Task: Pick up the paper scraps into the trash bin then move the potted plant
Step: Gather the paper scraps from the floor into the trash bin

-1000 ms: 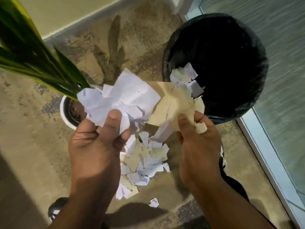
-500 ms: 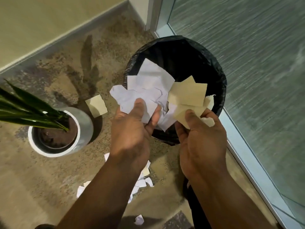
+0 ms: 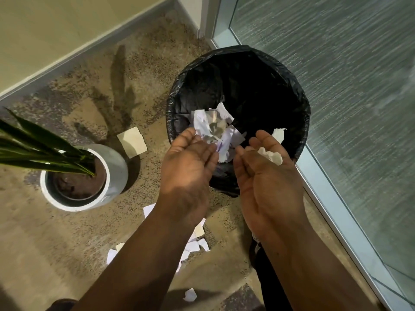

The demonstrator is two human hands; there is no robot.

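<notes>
The carpet (image 3: 56, 243) fills the left and lower parts of the frame, mottled tan and brown, bounded by a pale wall with a baseboard (image 3: 89, 46) in the upper left and a glass panel (image 3: 348, 97) along the right. The trash bin (image 3: 298, 108), lined with a black bag, sits right of centre in the upper half, close against the glass panel's frame. The potted plant (image 3: 112, 167), a white round pot with dark soil and long green leaves reaching off the left edge, stands at middle left, apart from the bin.

Both forearms rise from the bottom edge toward the bin. The left hand (image 3: 186, 167) is over the bin's near rim, fingers straight and relaxed, gripping nothing. The right hand (image 3: 269, 176) is beside it, palm turned up and inward, fingers loosely spread; a small crumpled white scrap (image 3: 270, 156) lies against its fingers, not pinched.

A cluster of paper scraps (image 3: 215, 129) is in the bin's mouth just beyond the fingertips, blurred, and one white piece (image 3: 279, 133) shows near the right inner wall. A tan square scrap (image 3: 132, 142) lies on the carpet between pot and bin. More scraps on the floor (image 3: 197, 245) lie partly hidden under the left forearm, with one lone bit (image 3: 190, 295) near the bottom edge.
</notes>
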